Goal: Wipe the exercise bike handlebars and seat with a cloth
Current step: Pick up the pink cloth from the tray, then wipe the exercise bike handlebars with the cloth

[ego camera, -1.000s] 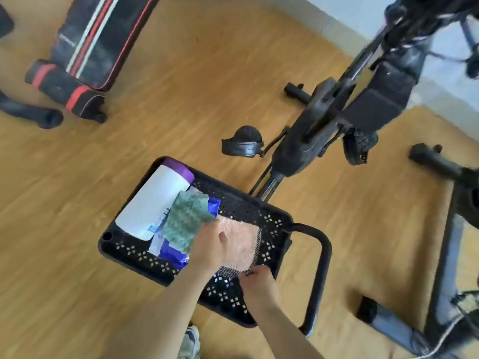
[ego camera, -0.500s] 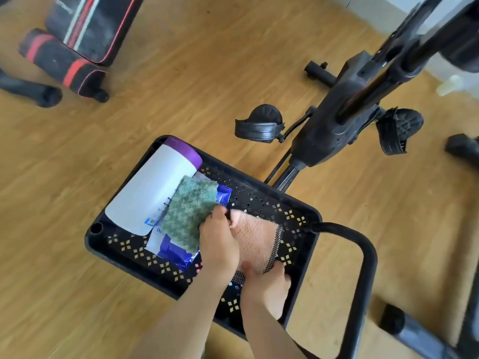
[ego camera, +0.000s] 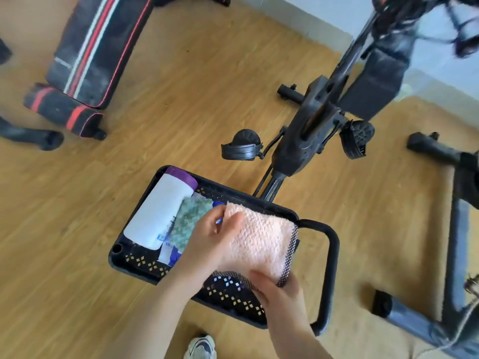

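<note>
The pink cloth (ego camera: 259,237) was held just above the black perforated tray (ego camera: 233,299) of a small cart, between the two hands. The left hand (ego camera: 210,244) had its thumb and fingers closed on the cloth's left edge, near the top corner; the right hand (ego camera: 280,288) pinched the lower corner by the dark mesh border, its fingers curled shut on the fabric. The cloth hung folded and slightly slack between them.

In the tray beside it lay a white canister with a purple lid (ego camera: 162,213), a green cloth (ego camera: 189,221) partly over it, and a blue-and-white packet (ego camera: 171,252) beneath. The exercise bike (ego camera: 311,125) stood just beyond the tray, with its pedals in view; its handlebars and seat were blurred or out of frame at the upper right, and neither appeared to have been wiped yet.

The step in hand looked like taking up and readying the cloth. To do it well, the person would probably lift it clear of the tray rim and cart handle (ego camera: 331,268) so the mesh edge did not catch, fold it into a firm pad, and pass it to one hand, leaving the other free to steady the bike. A weight bench (ego camera: 96,47) lay well apart on the wooden floor (ego camera: 181,99).
</note>
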